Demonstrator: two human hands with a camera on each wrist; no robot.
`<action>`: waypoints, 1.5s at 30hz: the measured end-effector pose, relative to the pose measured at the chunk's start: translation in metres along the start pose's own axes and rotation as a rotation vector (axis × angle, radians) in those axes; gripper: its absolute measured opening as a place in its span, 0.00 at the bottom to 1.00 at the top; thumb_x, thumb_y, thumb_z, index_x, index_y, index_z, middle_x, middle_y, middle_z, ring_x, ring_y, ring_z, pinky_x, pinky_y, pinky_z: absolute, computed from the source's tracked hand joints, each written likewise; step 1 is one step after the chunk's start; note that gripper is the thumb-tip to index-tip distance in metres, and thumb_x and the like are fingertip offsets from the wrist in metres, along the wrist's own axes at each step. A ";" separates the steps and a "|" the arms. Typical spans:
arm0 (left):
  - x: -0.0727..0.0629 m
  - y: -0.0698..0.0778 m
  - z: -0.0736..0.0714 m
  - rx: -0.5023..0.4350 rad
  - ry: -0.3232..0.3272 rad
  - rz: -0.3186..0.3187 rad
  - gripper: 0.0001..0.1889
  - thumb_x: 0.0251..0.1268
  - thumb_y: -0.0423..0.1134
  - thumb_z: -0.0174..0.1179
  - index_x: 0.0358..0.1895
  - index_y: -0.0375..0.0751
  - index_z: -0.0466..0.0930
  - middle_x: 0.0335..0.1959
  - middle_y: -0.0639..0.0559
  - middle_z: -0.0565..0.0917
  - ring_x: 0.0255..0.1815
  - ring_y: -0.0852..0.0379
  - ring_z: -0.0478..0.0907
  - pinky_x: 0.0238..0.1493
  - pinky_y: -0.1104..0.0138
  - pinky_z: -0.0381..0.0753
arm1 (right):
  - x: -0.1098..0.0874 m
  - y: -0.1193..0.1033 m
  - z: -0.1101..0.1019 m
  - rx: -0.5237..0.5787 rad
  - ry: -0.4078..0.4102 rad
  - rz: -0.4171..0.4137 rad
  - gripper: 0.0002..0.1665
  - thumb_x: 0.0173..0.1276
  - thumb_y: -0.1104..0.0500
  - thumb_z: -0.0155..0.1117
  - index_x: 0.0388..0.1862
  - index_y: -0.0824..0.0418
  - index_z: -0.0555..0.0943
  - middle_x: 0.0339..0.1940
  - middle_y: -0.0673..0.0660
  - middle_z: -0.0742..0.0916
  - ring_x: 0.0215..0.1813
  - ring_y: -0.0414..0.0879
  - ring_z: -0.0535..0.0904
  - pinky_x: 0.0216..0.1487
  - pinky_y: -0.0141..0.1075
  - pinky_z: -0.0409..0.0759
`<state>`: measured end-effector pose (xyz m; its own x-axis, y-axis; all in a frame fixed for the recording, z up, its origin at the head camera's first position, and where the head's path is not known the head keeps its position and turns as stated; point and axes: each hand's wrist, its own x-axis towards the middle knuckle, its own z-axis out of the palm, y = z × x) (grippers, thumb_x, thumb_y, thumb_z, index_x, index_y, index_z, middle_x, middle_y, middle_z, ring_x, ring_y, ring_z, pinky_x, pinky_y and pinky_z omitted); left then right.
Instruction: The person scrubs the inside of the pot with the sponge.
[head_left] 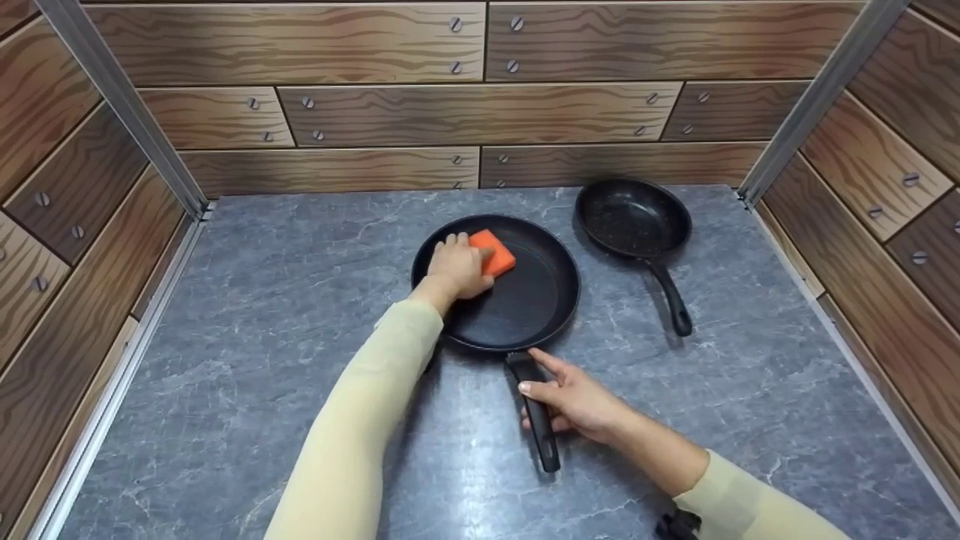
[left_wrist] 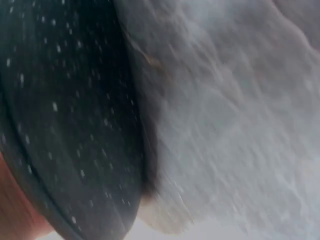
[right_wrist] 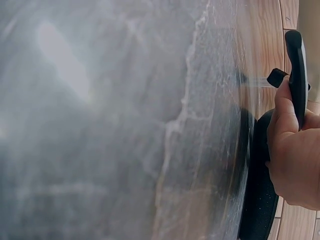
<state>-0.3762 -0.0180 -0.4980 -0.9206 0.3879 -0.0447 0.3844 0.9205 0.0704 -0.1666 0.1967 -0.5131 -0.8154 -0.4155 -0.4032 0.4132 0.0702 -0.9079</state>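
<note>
In the head view a large black frying pan [head_left: 517, 311] lies on the grey marbled surface, its handle [head_left: 543, 439] toward me. My left hand [head_left: 457, 268] reaches over its left rim and holds an orange sponge [head_left: 498, 256] against the inside of the pan. My right hand [head_left: 585, 401] grips the handle near the pan, thumb on top, index finger reaching to the rim. The right wrist view shows this hand [right_wrist: 297, 162] around the black handle [right_wrist: 298, 65]. Close up in the left wrist view is the pan's speckled outer side [left_wrist: 75, 115].
A smaller black frying pan [head_left: 634, 217] stands at the back right, its handle pointing toward the front. Wood-patterned walls [head_left: 390, 112] enclose the grey surface [head_left: 277, 315] at the back and both sides, with metal posts [head_left: 127, 112] in the corners.
</note>
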 end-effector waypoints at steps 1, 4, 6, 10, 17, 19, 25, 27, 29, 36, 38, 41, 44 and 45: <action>0.000 -0.002 -0.001 0.006 -0.004 -0.003 0.30 0.70 0.57 0.61 0.75 0.60 0.77 0.62 0.36 0.76 0.62 0.38 0.71 0.65 0.46 0.71 | 0.000 0.000 0.000 -0.001 0.001 -0.001 0.54 0.80 0.57 0.66 0.90 0.59 0.42 0.39 0.65 0.88 0.36 0.52 0.90 0.39 0.46 0.90; -0.002 -0.007 -0.003 0.029 -0.005 -0.006 0.30 0.69 0.57 0.62 0.73 0.59 0.78 0.59 0.36 0.77 0.61 0.38 0.70 0.64 0.47 0.71 | 0.001 -0.002 0.000 0.000 0.003 -0.003 0.54 0.80 0.58 0.65 0.90 0.59 0.42 0.38 0.64 0.88 0.36 0.52 0.90 0.39 0.46 0.90; -0.004 -0.010 -0.004 0.045 0.001 -0.001 0.28 0.69 0.58 0.62 0.71 0.59 0.80 0.57 0.37 0.78 0.60 0.38 0.70 0.64 0.47 0.71 | 0.001 -0.002 0.000 0.000 0.003 -0.004 0.54 0.80 0.58 0.65 0.90 0.59 0.41 0.38 0.64 0.87 0.36 0.52 0.90 0.39 0.46 0.90; -0.009 -0.015 -0.007 0.066 0.005 0.005 0.25 0.68 0.58 0.63 0.66 0.58 0.83 0.54 0.38 0.79 0.59 0.38 0.70 0.64 0.47 0.70 | 0.000 -0.003 -0.002 -0.002 0.004 -0.003 0.54 0.80 0.58 0.65 0.90 0.59 0.41 0.39 0.65 0.87 0.37 0.53 0.90 0.40 0.46 0.90; -0.020 -0.020 -0.009 0.104 -0.027 0.004 0.27 0.70 0.59 0.62 0.70 0.60 0.81 0.55 0.38 0.79 0.61 0.38 0.70 0.65 0.46 0.68 | -0.002 -0.001 -0.004 -0.003 -0.003 -0.011 0.54 0.80 0.58 0.64 0.90 0.60 0.41 0.39 0.63 0.87 0.37 0.52 0.90 0.38 0.44 0.90; -0.022 -0.021 -0.010 0.105 -0.040 0.012 0.27 0.71 0.59 0.62 0.70 0.60 0.81 0.55 0.38 0.79 0.60 0.38 0.70 0.64 0.46 0.68 | -0.002 -0.001 -0.005 -0.003 -0.004 -0.013 0.54 0.80 0.58 0.64 0.90 0.60 0.41 0.38 0.63 0.87 0.37 0.52 0.90 0.39 0.44 0.90; -0.030 -0.021 -0.012 0.113 -0.067 0.042 0.26 0.71 0.59 0.63 0.70 0.59 0.82 0.55 0.38 0.80 0.61 0.38 0.71 0.64 0.44 0.70 | -0.003 0.001 -0.006 -0.005 -0.001 -0.010 0.53 0.81 0.58 0.64 0.90 0.60 0.41 0.39 0.63 0.86 0.38 0.53 0.90 0.40 0.45 0.90; -0.032 -0.021 -0.014 0.114 -0.070 0.050 0.26 0.71 0.59 0.63 0.69 0.58 0.83 0.55 0.38 0.80 0.61 0.38 0.72 0.64 0.43 0.70 | -0.002 0.001 -0.006 -0.005 0.001 -0.012 0.53 0.80 0.58 0.64 0.90 0.60 0.41 0.38 0.63 0.86 0.39 0.54 0.90 0.40 0.46 0.90; -0.035 -0.021 -0.015 0.114 -0.072 0.061 0.25 0.72 0.58 0.63 0.68 0.58 0.83 0.54 0.38 0.81 0.61 0.37 0.72 0.64 0.43 0.70 | -0.002 0.001 -0.006 -0.004 0.002 -0.015 0.53 0.80 0.58 0.64 0.90 0.60 0.42 0.38 0.63 0.86 0.39 0.54 0.90 0.40 0.46 0.90; -0.045 -0.025 -0.019 0.100 -0.112 0.100 0.26 0.73 0.58 0.64 0.71 0.59 0.82 0.54 0.38 0.81 0.62 0.37 0.73 0.66 0.43 0.69 | -0.001 0.000 -0.005 -0.002 0.006 -0.015 0.53 0.80 0.59 0.64 0.90 0.60 0.42 0.38 0.63 0.86 0.38 0.54 0.90 0.41 0.46 0.90; -0.047 -0.026 -0.020 0.097 -0.124 0.108 0.27 0.74 0.59 0.63 0.72 0.59 0.81 0.56 0.38 0.81 0.63 0.36 0.73 0.67 0.43 0.69 | -0.001 -0.001 -0.005 0.000 0.004 -0.013 0.53 0.80 0.59 0.64 0.90 0.60 0.42 0.39 0.63 0.86 0.38 0.54 0.90 0.41 0.46 0.90; -0.050 -0.028 -0.020 0.097 -0.132 0.123 0.28 0.74 0.59 0.63 0.73 0.59 0.80 0.58 0.38 0.82 0.63 0.37 0.73 0.68 0.43 0.70 | 0.000 -0.001 -0.004 0.006 -0.006 -0.015 0.54 0.80 0.59 0.64 0.90 0.60 0.41 0.38 0.63 0.86 0.38 0.53 0.90 0.40 0.45 0.90; -0.052 -0.031 -0.021 0.095 -0.134 0.139 0.28 0.74 0.60 0.63 0.73 0.58 0.80 0.59 0.39 0.82 0.61 0.37 0.74 0.67 0.44 0.71 | 0.001 -0.001 -0.004 0.012 -0.015 -0.015 0.54 0.80 0.59 0.65 0.90 0.61 0.41 0.37 0.63 0.86 0.37 0.53 0.90 0.39 0.45 0.90; -0.053 -0.031 -0.021 0.090 -0.135 0.145 0.29 0.74 0.60 0.64 0.74 0.57 0.80 0.59 0.39 0.83 0.61 0.37 0.74 0.67 0.43 0.71 | 0.001 -0.001 -0.004 0.013 -0.016 -0.015 0.54 0.80 0.59 0.65 0.90 0.61 0.41 0.37 0.62 0.86 0.37 0.53 0.90 0.39 0.45 0.90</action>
<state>-0.3409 -0.0682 -0.4767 -0.8402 0.5135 -0.1745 0.5219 0.8530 -0.0032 -0.1695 0.2001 -0.5132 -0.8147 -0.4310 -0.3880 0.4068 0.0520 -0.9120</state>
